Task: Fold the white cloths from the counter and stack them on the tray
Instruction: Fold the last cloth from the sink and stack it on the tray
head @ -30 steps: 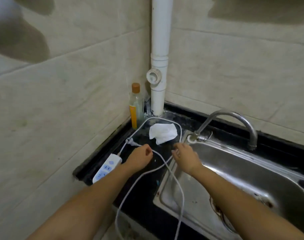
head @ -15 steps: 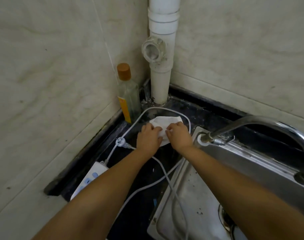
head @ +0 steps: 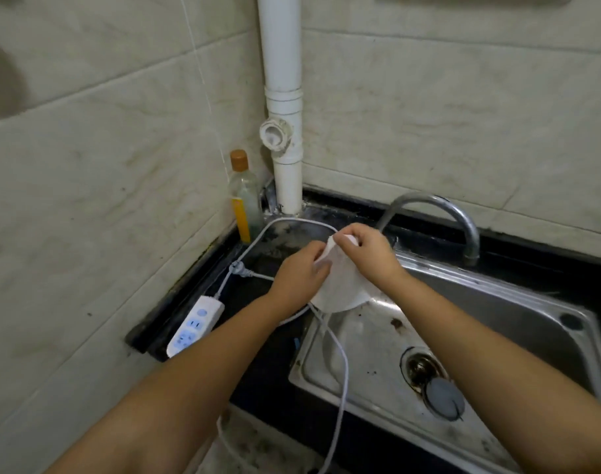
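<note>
Both hands, left (head: 300, 275) and right (head: 367, 256), pinch the cloth (head: 340, 285) by its top edge, lifted above the desk (head: 275, 357) at the sink's (head: 497, 323) 10 o'clock corner; best match corners squarely, keeping clear of the cable (head: 340, 364).

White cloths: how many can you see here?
1. The white cloth is held up between the left hand and right hand, over the sink's left rim. Others may lie out of view.
</note>
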Action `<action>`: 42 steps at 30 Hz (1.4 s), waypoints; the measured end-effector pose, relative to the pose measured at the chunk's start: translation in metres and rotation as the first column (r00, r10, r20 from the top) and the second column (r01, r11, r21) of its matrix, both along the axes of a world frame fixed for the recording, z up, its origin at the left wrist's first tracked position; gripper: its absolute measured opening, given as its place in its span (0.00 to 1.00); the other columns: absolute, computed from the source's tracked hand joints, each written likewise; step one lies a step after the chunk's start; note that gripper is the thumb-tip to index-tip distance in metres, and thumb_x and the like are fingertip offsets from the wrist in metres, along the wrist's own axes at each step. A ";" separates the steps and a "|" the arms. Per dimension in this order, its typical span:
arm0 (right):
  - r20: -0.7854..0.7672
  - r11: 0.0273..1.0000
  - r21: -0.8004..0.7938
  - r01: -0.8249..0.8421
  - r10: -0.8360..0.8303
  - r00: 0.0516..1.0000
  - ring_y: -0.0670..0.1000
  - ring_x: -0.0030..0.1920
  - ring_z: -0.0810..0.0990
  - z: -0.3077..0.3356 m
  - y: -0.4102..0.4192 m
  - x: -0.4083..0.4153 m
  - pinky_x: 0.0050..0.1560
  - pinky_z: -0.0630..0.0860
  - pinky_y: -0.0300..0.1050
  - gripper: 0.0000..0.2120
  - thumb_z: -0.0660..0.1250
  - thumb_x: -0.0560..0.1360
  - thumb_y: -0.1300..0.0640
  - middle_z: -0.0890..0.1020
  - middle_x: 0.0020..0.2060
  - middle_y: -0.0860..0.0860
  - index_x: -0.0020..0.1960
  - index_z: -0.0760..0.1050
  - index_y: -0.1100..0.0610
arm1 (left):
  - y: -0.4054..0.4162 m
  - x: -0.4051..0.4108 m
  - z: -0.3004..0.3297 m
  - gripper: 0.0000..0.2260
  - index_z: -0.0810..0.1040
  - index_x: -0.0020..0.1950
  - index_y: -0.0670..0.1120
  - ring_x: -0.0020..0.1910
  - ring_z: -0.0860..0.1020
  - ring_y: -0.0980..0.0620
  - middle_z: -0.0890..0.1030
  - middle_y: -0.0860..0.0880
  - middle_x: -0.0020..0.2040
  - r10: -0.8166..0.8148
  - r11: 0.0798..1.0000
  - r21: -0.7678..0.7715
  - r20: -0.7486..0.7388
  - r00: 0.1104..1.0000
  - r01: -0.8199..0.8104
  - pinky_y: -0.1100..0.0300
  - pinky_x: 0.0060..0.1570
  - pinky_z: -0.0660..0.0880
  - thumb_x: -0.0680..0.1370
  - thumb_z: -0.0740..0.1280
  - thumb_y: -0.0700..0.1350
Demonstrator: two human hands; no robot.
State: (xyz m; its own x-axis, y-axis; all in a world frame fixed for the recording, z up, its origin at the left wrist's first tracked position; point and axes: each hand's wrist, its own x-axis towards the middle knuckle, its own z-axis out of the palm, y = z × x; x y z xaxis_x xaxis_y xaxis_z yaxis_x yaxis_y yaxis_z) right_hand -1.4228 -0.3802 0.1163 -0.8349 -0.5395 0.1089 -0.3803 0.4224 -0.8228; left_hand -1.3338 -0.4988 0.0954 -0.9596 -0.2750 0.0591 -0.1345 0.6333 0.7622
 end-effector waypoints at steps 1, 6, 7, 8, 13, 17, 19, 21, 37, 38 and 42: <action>0.001 1.000 -0.027 0.003 -0.003 1.000 0.49 0.46 0.78 0.007 0.018 0.012 0.47 0.73 0.43 0.04 0.66 0.76 0.55 0.81 0.43 0.50 0.44 0.78 0.53 | 0.011 0.009 0.006 0.08 0.76 0.53 0.42 0.46 0.77 0.43 0.79 0.42 0.47 0.002 1.000 -0.013 -0.029 1.000 -0.002 0.54 0.43 0.71 0.79 0.61 0.44; 0.007 0.999 0.044 -0.030 0.030 1.000 0.47 0.40 0.76 0.030 0.124 0.070 0.42 0.71 0.43 0.04 0.69 0.75 0.54 0.79 0.39 0.49 0.43 0.78 0.53 | 0.068 0.052 0.037 0.10 0.82 0.48 0.40 0.41 0.77 0.53 0.82 0.44 0.43 -0.046 0.995 0.076 -0.179 0.983 0.060 0.68 0.40 0.70 0.78 0.62 0.43; 0.007 0.996 0.083 -0.023 0.022 1.000 0.47 0.37 0.75 0.032 0.147 0.081 0.39 0.70 0.42 0.05 0.68 0.75 0.54 0.78 0.37 0.49 0.42 0.77 0.54 | 0.082 0.057 0.042 0.09 0.82 0.46 0.40 0.39 0.76 0.55 0.82 0.45 0.41 -0.085 0.992 0.078 -0.190 0.978 0.102 0.69 0.39 0.70 0.79 0.63 0.42; 0.010 0.994 0.112 0.001 -0.002 1.000 0.47 0.35 0.73 0.034 0.170 0.092 0.37 0.68 0.42 0.07 0.68 0.75 0.53 0.77 0.35 0.48 0.40 0.76 0.54 | 0.097 0.062 0.048 0.10 0.82 0.45 0.40 0.39 0.76 0.54 0.81 0.45 0.40 -0.124 0.986 0.083 -0.189 0.974 0.142 0.66 0.39 0.70 0.79 0.63 0.42; 0.042 0.957 0.194 0.214 -0.226 0.973 0.49 0.32 0.73 0.038 0.293 0.125 0.37 0.68 0.45 0.15 0.67 0.75 0.51 0.75 0.30 0.49 0.32 0.73 0.53 | 0.183 0.063 0.069 0.10 0.80 0.43 0.42 0.38 0.74 0.55 0.80 0.44 0.40 -0.247 0.952 0.143 -0.158 0.956 0.269 0.60 0.39 0.69 0.80 0.62 0.44; 0.095 0.921 0.146 0.361 -0.376 0.922 0.43 0.29 0.73 0.050 0.400 0.150 0.34 0.68 0.36 0.13 0.67 0.76 0.54 0.76 0.28 0.46 0.36 0.78 0.59 | 0.261 0.047 0.071 0.13 0.80 0.47 0.38 0.41 0.76 0.52 0.81 0.44 0.44 -0.310 0.910 0.248 -0.122 0.943 0.331 0.57 0.44 0.71 0.80 0.61 0.46; 0.103 0.899 0.130 0.418 -0.432 0.896 0.39 0.28 0.70 0.052 0.457 0.160 0.34 0.66 0.35 0.13 0.66 0.76 0.56 0.74 0.27 0.44 0.34 0.76 0.57 | 0.303 0.037 0.067 0.17 0.77 0.48 0.34 0.41 0.75 0.50 0.80 0.42 0.43 -0.362 0.883 0.286 -0.093 0.928 0.373 0.55 0.44 0.70 0.79 0.61 0.49; 0.104 0.872 0.105 0.479 -0.488 0.866 0.43 0.34 0.74 0.050 0.514 0.167 0.41 0.71 0.40 0.11 0.66 0.76 0.57 0.77 0.32 0.49 0.38 0.79 0.59 | 0.349 0.028 0.064 0.18 0.77 0.48 0.34 0.41 0.74 0.50 0.78 0.42 0.41 -0.413 0.855 0.308 -0.086 0.907 0.418 0.54 0.44 0.69 0.77 0.62 0.50; 0.255 0.748 0.028 0.663 -0.647 0.719 0.56 0.45 0.81 0.029 0.797 0.130 0.52 0.79 0.56 0.05 0.65 0.77 0.58 0.83 0.44 0.59 0.49 0.80 0.56 | 0.615 -0.035 0.032 0.08 0.80 0.48 0.42 0.43 0.78 0.47 0.82 0.46 0.44 -0.548 0.789 0.371 0.063 0.834 0.490 0.56 0.43 0.73 0.79 0.62 0.43; 0.237 0.737 0.048 0.675 -0.664 0.709 0.57 0.46 0.82 0.021 0.803 0.122 0.53 0.78 0.57 0.05 0.65 0.77 0.58 0.83 0.44 0.58 0.48 0.80 0.54 | 0.623 -0.044 0.028 0.09 0.80 0.47 0.41 0.42 0.77 0.49 0.80 0.46 0.43 -0.545 0.805 0.328 0.079 0.835 0.494 0.56 0.43 0.72 0.79 0.61 0.43; 0.218 0.667 0.116 0.736 -0.740 0.636 0.57 0.50 0.81 -0.011 0.818 0.089 0.54 0.76 0.50 0.07 0.64 0.77 0.60 0.83 0.47 0.57 0.51 0.80 0.57 | 0.652 -0.077 0.002 0.07 0.80 0.50 0.45 0.45 0.77 0.52 0.80 0.49 0.45 -0.519 0.846 0.221 0.128 0.845 0.486 0.59 0.46 0.73 0.79 0.62 0.42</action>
